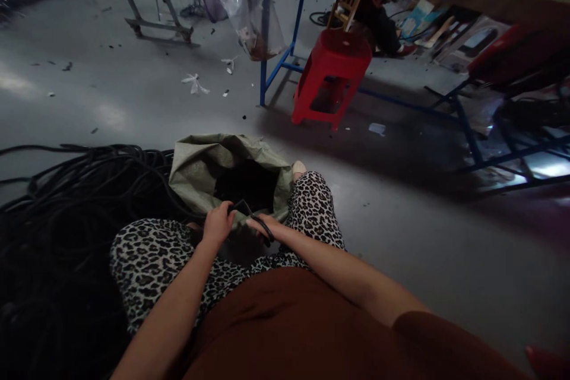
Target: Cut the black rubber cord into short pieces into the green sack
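Observation:
I sit with my knees apart in leopard-print trousers. My left hand [218,221] is closed around a black cable [243,208] just above my lap. My right hand [263,227] also grips that cable, which loops over its fingers. Both hands are close together at the near rim of an open green woven sack [196,166] that stands on the floor between my knees. The sack's inside is dark and what it holds is hidden.
A large heap of black cables [75,190] lies on the grey floor at my left. A red plastic stool [332,74] stands beyond the sack beside a blue-framed table [267,35]. A clear plastic bag [249,0] hangs from it. Scraps litter the floor.

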A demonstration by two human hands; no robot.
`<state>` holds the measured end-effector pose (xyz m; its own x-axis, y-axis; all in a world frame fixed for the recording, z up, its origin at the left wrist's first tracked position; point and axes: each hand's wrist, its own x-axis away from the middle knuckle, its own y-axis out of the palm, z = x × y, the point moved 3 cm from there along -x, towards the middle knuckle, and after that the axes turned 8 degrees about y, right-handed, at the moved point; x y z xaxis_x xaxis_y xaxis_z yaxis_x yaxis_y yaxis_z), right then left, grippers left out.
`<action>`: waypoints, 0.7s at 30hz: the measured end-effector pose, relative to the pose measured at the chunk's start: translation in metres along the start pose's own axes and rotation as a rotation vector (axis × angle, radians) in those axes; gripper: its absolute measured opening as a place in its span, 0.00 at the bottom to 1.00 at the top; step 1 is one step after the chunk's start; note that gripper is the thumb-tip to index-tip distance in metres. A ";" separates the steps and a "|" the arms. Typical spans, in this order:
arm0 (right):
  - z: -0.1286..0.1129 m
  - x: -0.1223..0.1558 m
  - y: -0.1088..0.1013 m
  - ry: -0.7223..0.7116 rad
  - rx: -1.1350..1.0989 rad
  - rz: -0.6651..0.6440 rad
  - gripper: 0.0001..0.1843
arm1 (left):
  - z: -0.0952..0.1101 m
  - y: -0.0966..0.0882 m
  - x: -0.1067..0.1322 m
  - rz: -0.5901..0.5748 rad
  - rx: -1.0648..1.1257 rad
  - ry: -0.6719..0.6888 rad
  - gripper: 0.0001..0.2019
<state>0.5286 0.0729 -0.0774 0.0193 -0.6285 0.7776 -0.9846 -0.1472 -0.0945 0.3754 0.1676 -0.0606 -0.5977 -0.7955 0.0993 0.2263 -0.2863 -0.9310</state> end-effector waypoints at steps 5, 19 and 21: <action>0.004 -0.005 0.003 0.013 0.014 -0.006 0.22 | 0.008 0.002 0.001 -0.011 0.031 0.039 0.15; -0.003 0.000 0.001 0.003 0.008 -0.014 0.20 | 0.015 0.005 0.003 -0.053 0.027 0.085 0.14; -0.003 0.000 0.000 0.038 -0.001 0.025 0.19 | 0.016 0.004 0.004 -0.057 0.027 0.082 0.15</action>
<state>0.5280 0.0751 -0.0750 -0.0117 -0.6022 0.7982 -0.9848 -0.1315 -0.1136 0.3867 0.1550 -0.0586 -0.6710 -0.7314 0.1221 0.2101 -0.3455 -0.9146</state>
